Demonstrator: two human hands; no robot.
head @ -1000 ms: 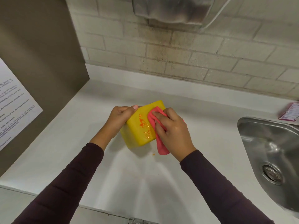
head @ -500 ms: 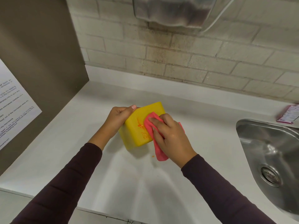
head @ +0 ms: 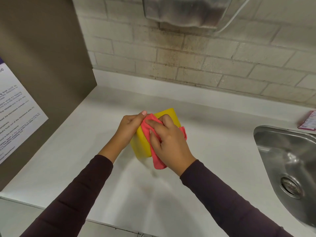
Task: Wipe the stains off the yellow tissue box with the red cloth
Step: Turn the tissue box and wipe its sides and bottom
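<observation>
The yellow tissue box (head: pixel 141 145) is tilted up off the white counter (head: pixel 119 194) in the middle of the head view. My left hand (head: pixel 130 128) grips its left side, thumb over the top edge. My right hand (head: pixel 168 142) presses the red cloth (head: pixel 154 151) flat against the box's near face, up by the top left corner. The cloth covers most of that face, and its tail hangs below my palm. No orange stains show on the bare yellow part; the rest is hidden by cloth and hand.
A steel sink (head: pixel 289 170) is sunk into the counter at the right, with a small pink packet (head: pixel 307 121) behind it. A brown panel with a printed notice (head: pixel 17 110) walls off the left. A metal dispenser (head: pixel 184 12) hangs on the brick wall above.
My right hand has slid the cloth leftward and up across the box's near face, over the orange stains that showed a second ago. The box stays held in my left hand.
</observation>
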